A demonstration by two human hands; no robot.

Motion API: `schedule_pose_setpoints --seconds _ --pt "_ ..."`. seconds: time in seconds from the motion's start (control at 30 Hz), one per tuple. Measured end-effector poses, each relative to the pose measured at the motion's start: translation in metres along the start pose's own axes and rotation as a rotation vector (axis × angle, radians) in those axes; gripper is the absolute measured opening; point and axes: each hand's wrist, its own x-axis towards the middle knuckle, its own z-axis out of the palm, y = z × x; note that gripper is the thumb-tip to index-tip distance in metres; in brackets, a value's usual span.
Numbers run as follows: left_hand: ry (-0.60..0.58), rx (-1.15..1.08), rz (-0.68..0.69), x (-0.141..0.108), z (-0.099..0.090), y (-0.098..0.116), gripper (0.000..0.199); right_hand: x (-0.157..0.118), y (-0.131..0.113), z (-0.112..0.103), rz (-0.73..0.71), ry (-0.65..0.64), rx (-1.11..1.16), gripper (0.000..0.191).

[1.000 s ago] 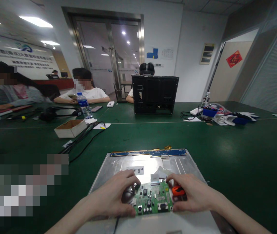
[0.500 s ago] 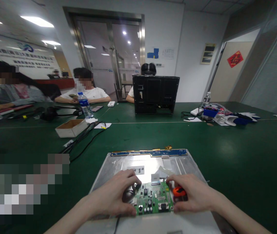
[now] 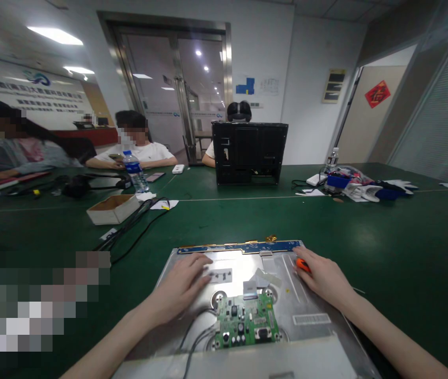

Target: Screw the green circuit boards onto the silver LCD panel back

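Observation:
A silver metal display panel [image 3: 275, 321] lies back-up on the green table in front of me. Along its far edge runs a narrow blue circuit strip [image 3: 232, 248]. A green circuit board [image 3: 247, 318] sits near the panel's middle, with a flat cable at its top and dark wires at its left. My left hand [image 3: 184, 287], open and holding nothing, rests over the panel's left side, fingers stretched out. At the panel's far right, my right hand [image 3: 322, 273] curls around an orange-handled screwdriver [image 3: 303, 265]; most of it is hidden by the hand.
Black cables [image 3: 129, 229] and a white open box [image 3: 112, 209] lie at the left. A black monitor casing [image 3: 251, 152] stands across the table, a person behind it. Gloves and a blue box [image 3: 336, 182] sit at the far right. Other people sit at the left.
Both hands have left the sides of the green board. The left moved up and left; the right moved up and right with the screwdriver. The board stays on the panel.

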Motion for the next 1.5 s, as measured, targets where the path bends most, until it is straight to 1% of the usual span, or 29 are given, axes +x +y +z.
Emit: schedule_pose_setpoints --seconds 0.03,0.1,0.17,0.23,0.3,0.37,0.53,0.63,0.83,1.0,1.17,1.27,1.5 --pt "0.053 0.047 -0.017 0.002 0.001 -0.010 0.044 0.002 0.003 0.002 0.033 -0.001 -0.034 0.041" --pt "0.093 0.141 -0.073 0.004 0.002 -0.027 0.051 0.005 0.005 0.004 0.074 -0.007 -0.074 0.039" --pt "0.069 0.232 -0.158 0.005 0.003 -0.038 0.057 0.007 0.005 0.005 0.095 -0.005 -0.089 0.037" --pt "0.006 0.287 -0.226 0.005 0.004 -0.043 0.062 0.008 0.003 0.006 0.110 0.007 -0.100 0.037" --pt "-0.043 0.307 -0.262 0.004 0.004 -0.041 0.068 0.008 0.002 0.006 0.125 0.015 -0.112 0.036" --pt "-0.067 0.312 -0.275 0.004 0.004 -0.037 0.073 0.009 0.002 0.006 0.132 0.017 -0.120 0.035" --pt "-0.062 0.323 -0.278 0.004 0.003 -0.030 0.078 0.012 0.002 0.003 0.137 0.017 -0.130 0.036" --pt "-0.057 0.325 -0.278 0.003 0.005 -0.032 0.078 0.013 0.002 0.003 0.142 0.014 -0.136 0.037" --pt "-0.005 0.327 -0.257 0.003 0.007 -0.034 0.075 0.013 0.002 0.004 0.140 -0.004 -0.147 0.036" --pt "-0.036 0.329 -0.280 0.004 0.004 -0.029 0.075 0.011 0.000 0.003 0.139 -0.010 -0.157 0.037" --pt "-0.004 0.319 -0.253 0.003 0.005 -0.030 0.074 0.010 -0.001 0.003 0.138 -0.016 -0.156 0.038" --pt "-0.005 0.326 -0.237 0.003 0.005 -0.032 0.074 0.010 0.000 0.003 0.138 -0.016 -0.154 0.037" --pt "-0.025 0.317 -0.263 0.004 0.002 -0.028 0.076 0.009 0.000 0.006 0.138 -0.021 -0.155 0.035"
